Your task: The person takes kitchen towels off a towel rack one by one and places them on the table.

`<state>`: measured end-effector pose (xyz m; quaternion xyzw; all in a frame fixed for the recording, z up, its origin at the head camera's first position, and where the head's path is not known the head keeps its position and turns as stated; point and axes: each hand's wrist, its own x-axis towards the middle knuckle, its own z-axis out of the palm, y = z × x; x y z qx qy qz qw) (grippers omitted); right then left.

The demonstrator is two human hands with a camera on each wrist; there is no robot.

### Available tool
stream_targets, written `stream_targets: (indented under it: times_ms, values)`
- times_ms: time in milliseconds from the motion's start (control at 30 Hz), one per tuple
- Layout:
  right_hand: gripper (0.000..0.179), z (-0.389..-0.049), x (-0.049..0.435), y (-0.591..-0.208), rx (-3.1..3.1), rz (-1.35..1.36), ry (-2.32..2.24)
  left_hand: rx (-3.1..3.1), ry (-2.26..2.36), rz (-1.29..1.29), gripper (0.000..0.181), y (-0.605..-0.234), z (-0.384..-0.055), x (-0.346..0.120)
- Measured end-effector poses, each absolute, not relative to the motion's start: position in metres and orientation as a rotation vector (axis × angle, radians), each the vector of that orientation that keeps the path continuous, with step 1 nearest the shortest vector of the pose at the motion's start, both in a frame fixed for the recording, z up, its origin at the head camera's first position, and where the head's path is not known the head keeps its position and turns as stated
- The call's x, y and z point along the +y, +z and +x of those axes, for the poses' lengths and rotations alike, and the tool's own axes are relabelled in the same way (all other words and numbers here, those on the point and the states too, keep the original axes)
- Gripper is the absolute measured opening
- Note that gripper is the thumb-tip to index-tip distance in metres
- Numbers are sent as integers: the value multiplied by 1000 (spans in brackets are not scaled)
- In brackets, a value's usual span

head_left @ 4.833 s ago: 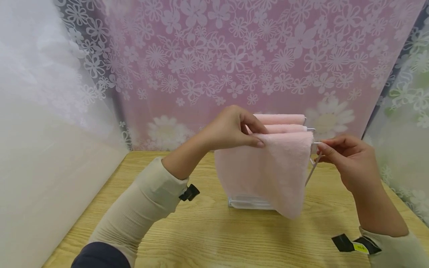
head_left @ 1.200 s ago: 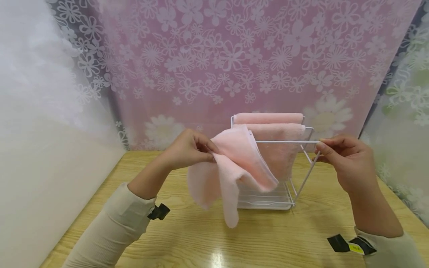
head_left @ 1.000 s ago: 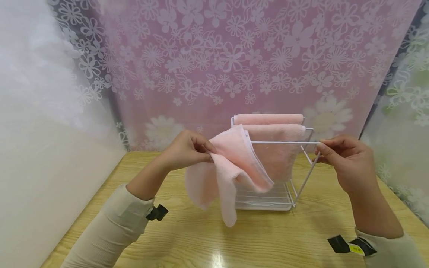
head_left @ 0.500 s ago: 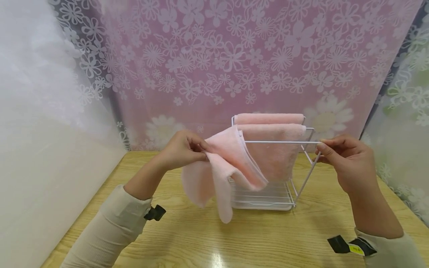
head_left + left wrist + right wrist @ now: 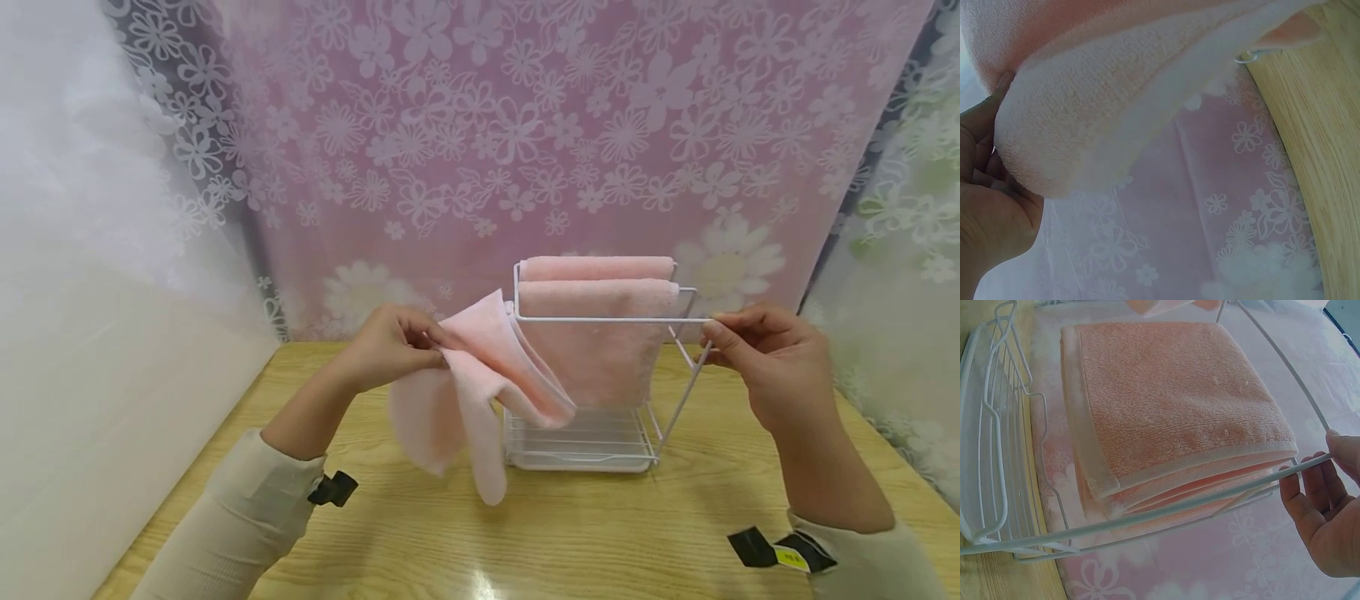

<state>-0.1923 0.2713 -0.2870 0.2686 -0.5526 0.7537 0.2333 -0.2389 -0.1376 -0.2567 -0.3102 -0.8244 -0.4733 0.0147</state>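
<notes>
One pink towel (image 5: 476, 371) hangs front-left of the rack (image 5: 600, 320), contact unclear; likely light, floppy. Our left hand (image 5: 378, 352) pinches its bunched fold, sound hold; right hand (image 5: 783, 358) pinches rack corner.

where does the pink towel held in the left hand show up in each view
Head: held towel, mid-picture, hanging from the left hand; its right corner overlaps the white rack.
Left wrist: held towel, filling the upper left and reaching right along the top.
Right wrist: can't tell; a cut-off pale pink patch at the top edge may be it.
Shared landmark: wooden table, low in head, right in left wrist, left in right wrist.
</notes>
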Motion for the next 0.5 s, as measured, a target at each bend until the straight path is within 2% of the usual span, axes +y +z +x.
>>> stream_targets:
  times_ms: [500]
  values:
    - [12, -192, 271, -289, -1512, 718, 2060, -2664, -1318, -765, 11, -265, -250, -151]
